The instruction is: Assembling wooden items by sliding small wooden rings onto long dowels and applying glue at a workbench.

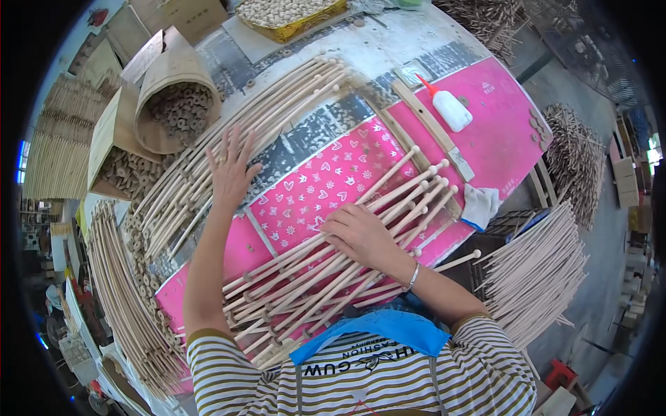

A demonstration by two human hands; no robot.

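My left hand (234, 173) is open, its fingers spread over a row of ball-tipped wooden sticks (305, 83) lying at the far left. On the pink mat nearer to me lies a loose pile of similar wooden sticks (298, 315), with round balls at their right ends and small wooden rings near their left ends. My right hand (357, 237) is closed over the upper part of this pile, fingers bent and pressed together on the sticks. Its fingertips are partly hidden, so how many sticks it grips cannot be seen.
Wooden rings fill a round tub (149, 111) and a box (104, 135) at the left. A yellow tray (291, 31) of wooden balls stands behind. A white glue bottle (451, 109), a wooden strip (433, 132) and a glove (480, 206) lie right. Bundled plain sticks (538, 274) flank the table.
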